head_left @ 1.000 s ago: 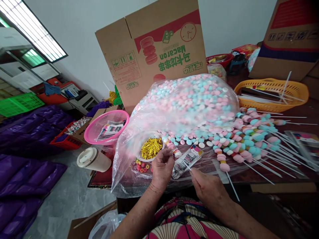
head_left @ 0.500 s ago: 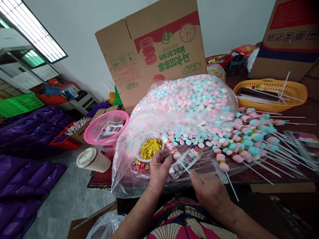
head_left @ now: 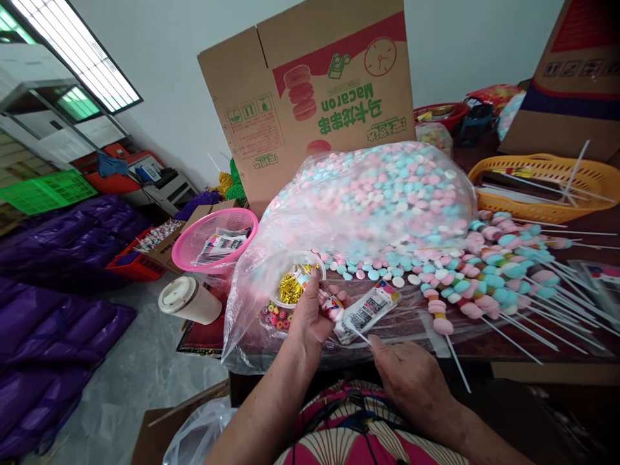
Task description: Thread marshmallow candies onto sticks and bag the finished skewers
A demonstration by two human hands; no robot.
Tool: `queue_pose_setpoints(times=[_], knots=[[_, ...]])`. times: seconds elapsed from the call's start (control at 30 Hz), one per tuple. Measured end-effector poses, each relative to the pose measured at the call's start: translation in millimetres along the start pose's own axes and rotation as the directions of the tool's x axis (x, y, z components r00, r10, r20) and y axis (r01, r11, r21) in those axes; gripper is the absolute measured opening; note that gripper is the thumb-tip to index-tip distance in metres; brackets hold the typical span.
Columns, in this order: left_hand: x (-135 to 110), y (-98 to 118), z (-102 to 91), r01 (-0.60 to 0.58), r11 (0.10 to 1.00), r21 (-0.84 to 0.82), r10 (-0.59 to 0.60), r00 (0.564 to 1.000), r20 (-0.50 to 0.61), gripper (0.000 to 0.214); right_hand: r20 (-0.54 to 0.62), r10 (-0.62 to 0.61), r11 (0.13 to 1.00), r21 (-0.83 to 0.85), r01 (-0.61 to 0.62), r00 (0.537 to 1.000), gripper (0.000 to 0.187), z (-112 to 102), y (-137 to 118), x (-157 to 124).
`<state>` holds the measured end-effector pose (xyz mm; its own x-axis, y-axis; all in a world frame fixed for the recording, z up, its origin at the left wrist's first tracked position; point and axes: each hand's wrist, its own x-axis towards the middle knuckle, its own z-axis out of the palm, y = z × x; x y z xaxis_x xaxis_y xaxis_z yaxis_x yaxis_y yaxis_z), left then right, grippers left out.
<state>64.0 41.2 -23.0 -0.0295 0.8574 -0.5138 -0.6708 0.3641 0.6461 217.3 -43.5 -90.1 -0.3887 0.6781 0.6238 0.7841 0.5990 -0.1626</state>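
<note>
So in the head view the left hand point(head_left: 310, 311) has just gone from pinching low on the marshmallow skewer point(head_left: 334, 310) to over the near-right edge of the bowl of gold ties point(head_left: 289, 289), which I'd guess leaves the right hand point(head_left: 409, 374) to steady things, fingers closed on the white stick point(head_left: 358, 334). The skewer's lying between both hands, just left of the printed packet point(head_left: 372, 307). Left fingers look part-curled, thumb up, but they block the skewer's far end, so can't tell what they're gripping.
</note>
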Motion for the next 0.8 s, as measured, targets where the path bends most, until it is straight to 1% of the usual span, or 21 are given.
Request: queue_pose_setpoints(times=[0.1, 0.13, 0.23, 0.27, 0.33, 0.4, 0.43, 0.47, 0.53, 0.57, 0.6, 0.67, 0.7, 0.8], knots=[[3, 5, 0.3, 0.104, 0.993, -0.059, -0.106, 0.994, -0.024, 0.049, -0.014, -0.018, 1.0, 0.006, 0.018, 1.0, 0.026, -2, 2, -2], [4, 6, 0.2, 0.122, 0.99, -0.071, -0.124, 0.992, -0.028, 0.052, -0.016, -0.024, 1.0, 0.007, 0.024, 1.0, 0.026, -3, 3, -2], [3, 11, -0.8, 0.126, 0.989, -0.072, -0.128, 0.992, -0.016, 0.056, -0.014, -0.005, 0.999, 0.04, 0.006, 1.0, 0.026, -4, 4, -3], [1, 11, -1.3, 0.115, 0.991, -0.065, -0.114, 0.993, 0.016, 0.057, -0.012, 0.023, 0.997, 0.069, -0.022, 1.0, 0.026, -4, 4, -3], [-3, 11, -2.2, 0.07, 0.996, -0.048, -0.063, 0.989, 0.134, 0.054, -0.001, 0.101, 0.984, 0.148, -0.1, 0.995, 0.027, -5, 2, -2], [-6, 9, -2.7, -0.011, 1.0, -0.016, 0.015, 0.967, 0.255, 0.047, 0.015, 0.153, 0.963, 0.221, -0.152, 0.988, 0.028, -6, 1, -1], [-7, 7, -2.6, -0.068, 0.998, 0.004, 0.064, 0.958, 0.279, 0.046, 0.02, 0.159, 0.957, 0.241, -0.159, 0.987, 0.029, -6, 0, 0], [-7, 6, -2.0, -0.128, 0.992, 0.024, 0.116, 0.955, 0.273, 0.045, 0.02, 0.154, 0.957, 0.248, -0.154, 0.988, 0.03, -6, -1, 0], [-5, 2, 0.0, -0.219, 0.975, 0.049, 0.206, 0.96, 0.188, 0.041, 0.01, 0.121, 0.966, 0.227, -0.12, 0.993, 0.029, -6, -1, 1], [-3, 2, 1.4, -0.238, 0.97, 0.047, 0.231, 0.965, 0.127, 0.039, 0.003, 0.104, 0.973, 0.205, -0.102, 0.995, 0.029, -6, -1, 1], [-1, 1, 2.7, -0.234, 0.972, 0.032, 0.231, 0.971, 0.067, 0.038, -0.01, 0.088, 0.98, 0.181, -0.085, 0.996, 0.028, -5, -1, 0], [2, 3, 4.9, -0.181, 0.983, -0.027, 0.18, 0.983, -0.042, 0.035, -0.044, 0.055, 0.989, 0.139, -0.048, 0.998, 0.026, -4, 0, -1], [3, 5, 5.5, -0.146, 0.987, -0.064, 0.141, 0.987, -0.079, 0.033, -0.061, 0.038, 0.992, 0.124, -0.03, 0.997, 0.025, -3, 1, -1], [5, 10, 5.3, -0.052, 0.984, -0.171, 0.029, 0.991, -0.132, 0.032, -0.09, -0.006, 0.994, 0.106, 0.015, 0.996, 0.023, -3, 2, -2]])
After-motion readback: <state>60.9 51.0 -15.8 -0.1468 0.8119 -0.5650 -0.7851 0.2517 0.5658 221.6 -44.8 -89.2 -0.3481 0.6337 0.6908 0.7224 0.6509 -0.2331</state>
